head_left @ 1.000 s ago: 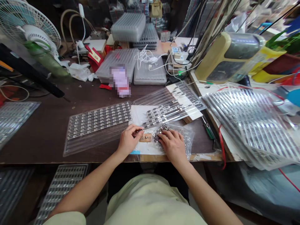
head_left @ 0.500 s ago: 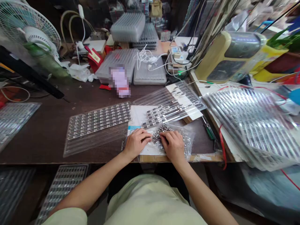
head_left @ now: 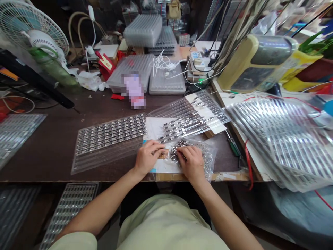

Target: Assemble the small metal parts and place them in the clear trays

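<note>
My left hand is above the white sheet, thumb and fingertips pinched together; what they hold is too small to name. A small brownish patch shows beside its fingertips. At the edge of a pile of small shiny metal parts, my right hand has its fingers closed in a pinch, their contents hidden. The pile lies on a clear plastic bag of similar parts. Beyond the hands, a clear ribbed tray is partly filled with small metal pieces. Left of it lies a fuller tray.
Stacked clear trays stand on the right, near a green-handled screwdriver. A blurred purple item and a tangle of white cable lie at the back. A fan and a black bar occupy the left.
My left hand has drawn slightly left, away from the pile, uncovering the small brownish patch on the sheet. My right hand stays at the pile almost unmoved.
</note>
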Tool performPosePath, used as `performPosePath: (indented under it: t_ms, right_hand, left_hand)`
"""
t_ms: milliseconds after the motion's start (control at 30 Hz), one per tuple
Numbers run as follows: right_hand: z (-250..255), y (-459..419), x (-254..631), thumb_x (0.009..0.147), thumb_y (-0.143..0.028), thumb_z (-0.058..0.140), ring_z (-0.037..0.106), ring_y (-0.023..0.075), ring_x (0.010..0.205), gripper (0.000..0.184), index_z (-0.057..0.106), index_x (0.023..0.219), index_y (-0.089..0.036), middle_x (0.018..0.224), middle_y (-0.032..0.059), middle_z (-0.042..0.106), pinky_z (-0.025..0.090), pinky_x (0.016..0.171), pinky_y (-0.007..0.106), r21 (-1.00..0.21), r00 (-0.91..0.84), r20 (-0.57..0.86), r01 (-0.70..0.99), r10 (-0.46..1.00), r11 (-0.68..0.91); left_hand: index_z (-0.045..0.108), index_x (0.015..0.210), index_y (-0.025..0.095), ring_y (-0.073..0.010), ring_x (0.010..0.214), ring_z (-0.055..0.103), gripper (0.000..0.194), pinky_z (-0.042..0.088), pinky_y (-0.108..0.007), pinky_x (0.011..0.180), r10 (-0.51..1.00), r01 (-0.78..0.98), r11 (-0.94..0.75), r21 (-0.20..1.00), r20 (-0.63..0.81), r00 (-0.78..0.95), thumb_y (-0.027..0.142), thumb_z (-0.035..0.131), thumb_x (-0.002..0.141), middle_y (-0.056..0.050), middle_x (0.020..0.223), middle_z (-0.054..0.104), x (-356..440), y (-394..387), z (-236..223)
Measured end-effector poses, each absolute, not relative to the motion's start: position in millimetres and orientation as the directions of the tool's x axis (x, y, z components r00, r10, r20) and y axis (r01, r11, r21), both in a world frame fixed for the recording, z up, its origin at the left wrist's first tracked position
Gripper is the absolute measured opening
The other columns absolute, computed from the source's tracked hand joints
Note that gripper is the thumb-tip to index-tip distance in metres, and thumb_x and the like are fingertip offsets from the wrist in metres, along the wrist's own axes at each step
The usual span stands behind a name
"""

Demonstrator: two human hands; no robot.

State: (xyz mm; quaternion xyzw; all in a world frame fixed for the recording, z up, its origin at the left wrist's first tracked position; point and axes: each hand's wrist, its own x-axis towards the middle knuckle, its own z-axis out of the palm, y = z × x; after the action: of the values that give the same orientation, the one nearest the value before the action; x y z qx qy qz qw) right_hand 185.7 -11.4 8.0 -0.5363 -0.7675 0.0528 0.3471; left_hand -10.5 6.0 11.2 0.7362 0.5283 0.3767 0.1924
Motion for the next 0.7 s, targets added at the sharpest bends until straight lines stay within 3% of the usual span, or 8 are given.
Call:
performPosePath:
  t_ms: [133, 233, 333, 433, 567, 700]
  right_hand:
    - [7.9, -10.4, 166.3, 0.087, -0.035, 0.061, 0.053, 0.0151, 0.077, 0.016, 0.067, 0.078, -0.024, 0.073, -0.0007, 0.067, 0.033, 0.079, 0.031, -0.447, -0.222, 0.455, 0.78, 0.862, 0.437]
    - [3.9, -7.7, 153.9, 0.085, -0.038, 0.064, 0.05, 0.0152, 0.08, 0.015, 0.07, 0.077, -0.027, 0.078, -0.0011, 0.067, 0.03, 0.08, 0.032, -0.45, -0.23, 0.445, 0.778, 0.865, 0.438]
    - [-0.4, -5.4, 148.0, 0.086, -0.038, 0.063, 0.048, 0.0153, 0.082, 0.013, 0.072, 0.08, -0.03, 0.084, -0.0011, 0.067, 0.029, 0.08, 0.033, -0.449, -0.235, 0.435, 0.781, 0.869, 0.435]
    - [-2.8, -4.9, 147.2, 0.087, -0.038, 0.062, 0.047, 0.0154, 0.083, 0.014, 0.073, 0.084, -0.032, 0.084, -0.0003, 0.066, 0.028, 0.079, 0.033, -0.443, -0.239, 0.423, 0.787, 0.874, 0.429]
    - [-4.2, -5.6, 146.9, 0.087, -0.037, 0.061, 0.046, 0.0158, 0.083, 0.013, 0.073, 0.089, -0.033, 0.085, 0.0003, 0.065, 0.028, 0.079, 0.034, -0.421, -0.264, 0.407, 0.795, 0.874, 0.436]
    - [-3.5, -6.9, 145.6, 0.088, -0.037, 0.06, 0.046, 0.0164, 0.086, 0.013, 0.072, 0.094, -0.035, 0.089, 0.0001, 0.065, 0.029, 0.08, 0.034, -0.372, -0.302, 0.382, 0.815, 0.874, 0.444]
  left_hand:
    - [0.073, 0.091, 0.025, -0.0208, 0.088, 0.058, 0.013, 0.043, -0.035, 0.083, 0.917, 0.834, -0.203, 0.513, 0.399, -0.023, 0.03, 0.065, 0.082, -0.003, 0.09, 0.067, -53.7, 18.8, 16.2]
    - [0.074, 0.083, 0.025, -0.0238, 0.092, 0.055, 0.012, 0.039, -0.039, 0.084, 0.905, 0.924, -0.078, 0.375, 0.414, -0.092, 0.033, 0.065, 0.081, -0.004, 0.092, 0.065, -89.4, 17.8, 13.7]
    - [0.073, 0.084, 0.024, -0.0251, 0.095, 0.055, 0.012, 0.037, -0.039, 0.084, 0.89, 0.95, -0.015, 0.311, 0.437, -0.129, 0.03, 0.063, 0.081, -0.005, 0.096, 0.063, -107.0, 10.5, 13.0]
    - [0.072, 0.086, 0.024, -0.0237, 0.095, 0.056, 0.013, 0.036, -0.039, 0.086, 0.894, 0.942, -0.071, 0.328, 0.439, -0.086, 0.028, 0.06, 0.083, -0.004, 0.097, 0.064, -94.8, 10.0, 18.4]
    - [0.071, 0.085, 0.026, -0.0203, 0.089, 0.059, 0.013, 0.035, -0.038, 0.086, 0.934, 0.87, -0.271, 0.412, 0.33, 0.135, 0.03, 0.059, 0.085, -0.002, 0.091, 0.069, -46.5, 27.2, 26.6]
    - [0.069, 0.08, 0.023, -0.0216, 0.088, 0.06, 0.009, 0.035, -0.039, 0.087, 0.948, 0.845, -0.292, 0.447, 0.249, 0.196, 0.03, 0.063, 0.082, -0.002, 0.087, 0.071, -12.5, 44.8, 28.8]
